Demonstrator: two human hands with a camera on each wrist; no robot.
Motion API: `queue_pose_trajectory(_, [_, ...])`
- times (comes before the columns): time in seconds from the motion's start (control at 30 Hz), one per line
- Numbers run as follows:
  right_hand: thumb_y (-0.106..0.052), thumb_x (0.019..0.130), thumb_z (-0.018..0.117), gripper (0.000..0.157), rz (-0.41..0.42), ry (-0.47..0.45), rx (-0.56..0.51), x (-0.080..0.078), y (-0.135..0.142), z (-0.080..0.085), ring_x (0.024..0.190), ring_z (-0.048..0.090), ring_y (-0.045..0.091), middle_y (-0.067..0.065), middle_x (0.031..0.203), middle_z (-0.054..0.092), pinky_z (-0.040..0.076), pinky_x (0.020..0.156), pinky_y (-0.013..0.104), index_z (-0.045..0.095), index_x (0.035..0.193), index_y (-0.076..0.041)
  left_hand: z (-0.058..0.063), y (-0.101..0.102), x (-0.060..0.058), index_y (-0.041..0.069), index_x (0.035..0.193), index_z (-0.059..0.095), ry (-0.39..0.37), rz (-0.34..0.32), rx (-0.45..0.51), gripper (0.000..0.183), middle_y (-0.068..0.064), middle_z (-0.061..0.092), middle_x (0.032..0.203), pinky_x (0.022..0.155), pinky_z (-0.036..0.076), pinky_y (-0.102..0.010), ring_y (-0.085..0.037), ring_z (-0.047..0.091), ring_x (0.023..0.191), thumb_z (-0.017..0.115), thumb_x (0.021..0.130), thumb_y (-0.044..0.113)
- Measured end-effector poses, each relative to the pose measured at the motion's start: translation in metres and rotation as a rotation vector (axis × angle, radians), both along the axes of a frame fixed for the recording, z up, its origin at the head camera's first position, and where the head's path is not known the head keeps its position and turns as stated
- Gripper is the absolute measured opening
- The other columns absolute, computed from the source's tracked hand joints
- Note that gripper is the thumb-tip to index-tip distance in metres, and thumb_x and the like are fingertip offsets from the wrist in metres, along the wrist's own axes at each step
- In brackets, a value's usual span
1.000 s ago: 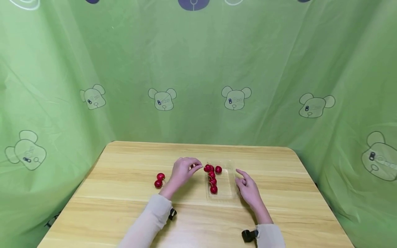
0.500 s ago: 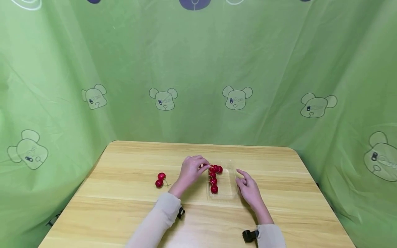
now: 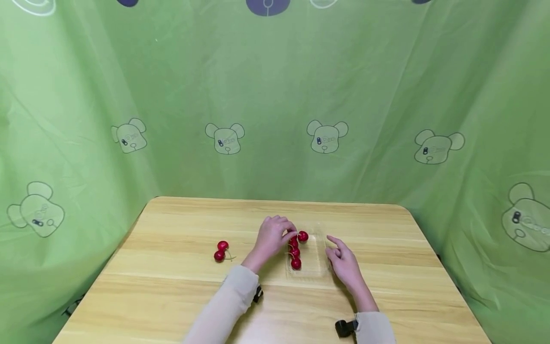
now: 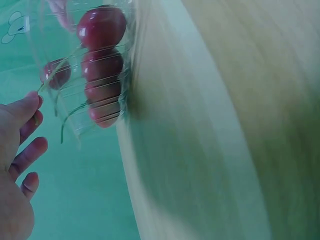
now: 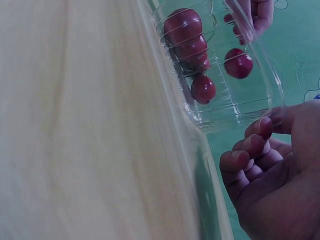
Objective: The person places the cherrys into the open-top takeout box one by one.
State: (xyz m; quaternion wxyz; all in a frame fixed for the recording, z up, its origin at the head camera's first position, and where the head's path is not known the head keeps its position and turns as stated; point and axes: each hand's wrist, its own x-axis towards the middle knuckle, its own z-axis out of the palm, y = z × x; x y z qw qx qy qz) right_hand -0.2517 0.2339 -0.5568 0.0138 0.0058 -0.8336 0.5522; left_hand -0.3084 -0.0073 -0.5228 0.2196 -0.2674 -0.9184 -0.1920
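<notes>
My left hand (image 3: 272, 236) pinches a cherry's green stem between thumb and forefinger at the back left of a clear plastic box (image 3: 320, 255). From that stem a red cherry (image 5: 238, 63) dangles above the box floor; in the left wrist view the hanging cherry (image 4: 56, 74) appears close to my fingertips. Several other cherries (image 3: 295, 253) lie inside, mostly in a row along the left wall. Beside the box's right wall rests my right hand (image 3: 342, 260), forefinger extended, the other fingers loosely curled. Its fingertips (image 5: 260, 127) are right at the rim.
Two cherries (image 3: 221, 251) with stems lie on the wooden table (image 3: 172, 296), left of the box. A green curtain (image 3: 275, 86) with bear-head prints hangs behind the table and along both sides. Small black cameras are strapped to both wrists.
My left hand has moved right, bringing the cherry by its stem from the box's left edge to over its back part. The right hand stays put.
</notes>
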Motion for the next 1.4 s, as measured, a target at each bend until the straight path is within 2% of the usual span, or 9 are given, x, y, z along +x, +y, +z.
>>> queue_pose_trajectory(0.47, [-0.015, 0.107, 0.055, 0.046, -0.011, 0.002, 0.016, -0.001, 0.000, -0.001, 0.054, 0.040, 0.009, -0.003, 0.067, 0.046, 0.039, 0.054, 0.026, 0.047, 0.152, -0.007, -0.007, 0.005, -0.002, 0.025, 0.095, 0.079, 0.030, 0.012, -0.053, 0.010, 0.010, 0.074, 0.095, 0.080, 0.045, -0.027, -0.010, 0.060, 0.087, 0.079, 0.092, 0.034])
queue_pose_trajectory(0.83, [-0.013, 0.107, 0.055, 0.046, -0.008, 0.000, -0.001, 0.000, -0.001, 0.000, 0.054, 0.039, 0.009, -0.004, 0.066, 0.045, 0.038, 0.052, 0.025, 0.047, 0.152, -0.005, -0.010, 0.008, -0.001, 0.028, 0.097, 0.078, 0.064, 0.018, -0.167, 0.011, 0.012, 0.073, 0.097, 0.082, 0.045, -0.025, -0.008, 0.059, 0.090, 0.077, 0.094, 0.038])
queue_pose_trajectory(1.4, [-0.014, 0.107, 0.054, 0.046, -0.007, -0.002, 0.005, 0.000, -0.001, 0.001, 0.053, 0.039, 0.008, -0.004, 0.066, 0.044, 0.038, 0.052, 0.024, 0.047, 0.152, -0.006, -0.014, 0.012, -0.005, 0.029, 0.095, 0.078, 0.037, 0.038, -0.212, 0.010, 0.012, 0.071, 0.098, 0.077, 0.040, -0.026, -0.010, 0.057, 0.090, 0.077, 0.093, 0.038])
